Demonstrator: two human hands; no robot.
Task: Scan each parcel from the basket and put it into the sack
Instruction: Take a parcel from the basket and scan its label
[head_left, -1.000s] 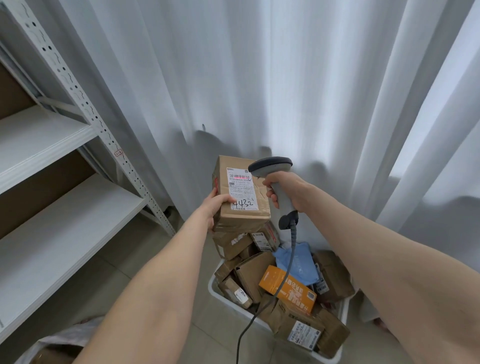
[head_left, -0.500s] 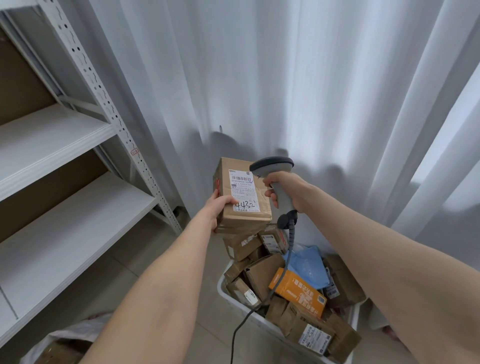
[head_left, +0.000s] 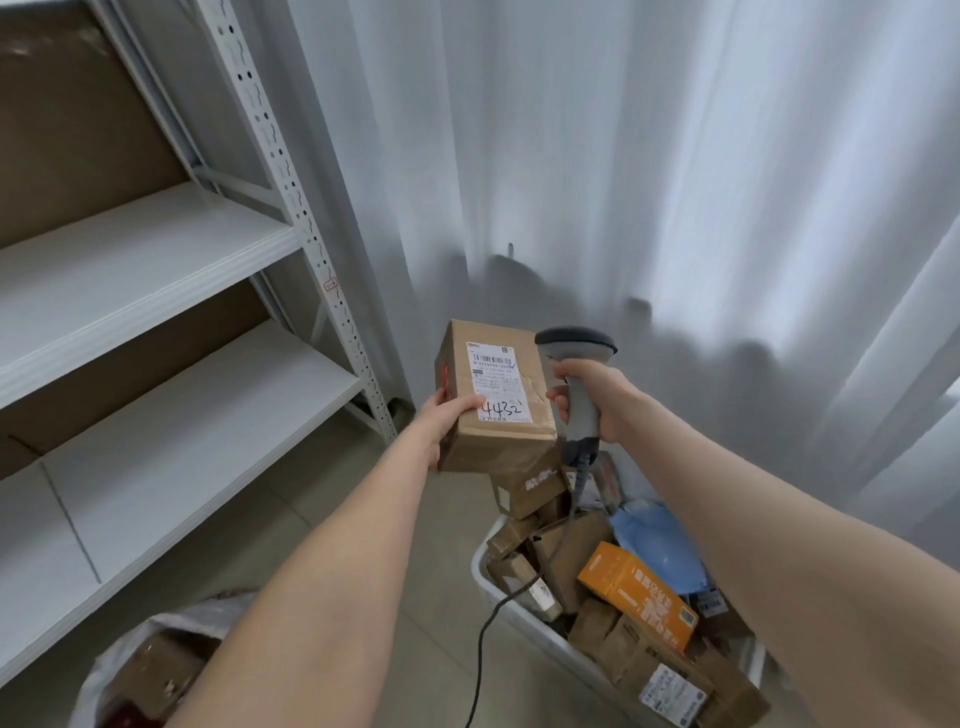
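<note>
My left hand (head_left: 448, 422) grips a brown cardboard parcel (head_left: 493, 431) from its left side, label face up, at chest height. The white label (head_left: 500, 384) carries a barcode and handwritten digits. My right hand (head_left: 597, 397) grips the handle of a grey barcode scanner (head_left: 575, 349), whose head sits just right of the parcel's top edge. The scanner's cable (head_left: 485, 639) hangs down to the floor. Below right stands the white basket (head_left: 524, 621), filled with several parcels, among them an orange box (head_left: 636, 592) and a blue bag (head_left: 657, 545). The white sack (head_left: 117, 662) lies open at bottom left.
A grey metal shelving unit (head_left: 291, 171) with white shelves fills the left side. White curtains (head_left: 623, 182) hang behind the basket. Beige floor tiles (head_left: 395, 519) show between sack and basket. A brown box (head_left: 156, 675) lies inside the sack.
The view has swung left and down, so more shelf and the sack show. The parcel and scanner stay together in my hands; the red scan light on the label is gone.
</note>
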